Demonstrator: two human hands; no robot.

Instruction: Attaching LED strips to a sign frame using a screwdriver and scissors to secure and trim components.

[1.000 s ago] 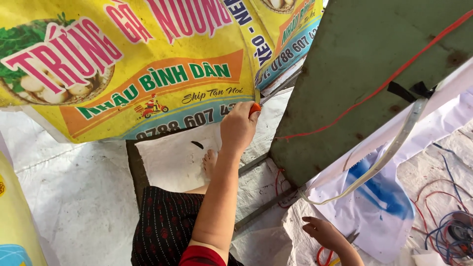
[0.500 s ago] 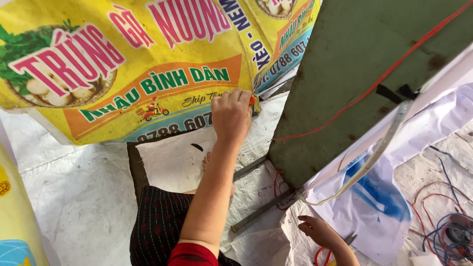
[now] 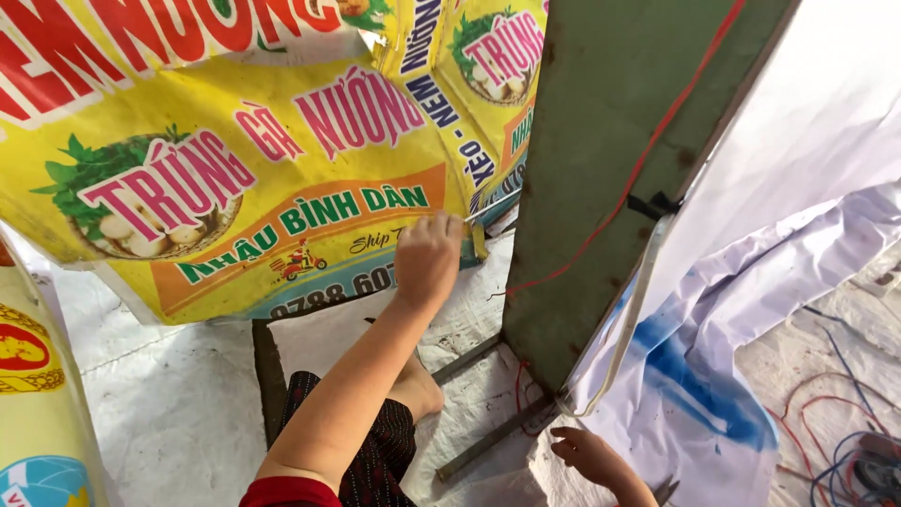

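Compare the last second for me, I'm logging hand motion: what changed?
The left hand slid lower along the yellow banner edge, still pinching it. The right hand stayed low by the white sheet; the green panel stayed upright.

Left hand is hiding whatever thin tool it's gripping; only a tip is showing. Banner is running off top edge. Right hand is partly cut off at btm edge.

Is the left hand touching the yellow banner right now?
Touching. The head view shows the left hand closed on the lower right edge of the yellow banner, fingers overlapping the printed sheet, with no gap visible between them.
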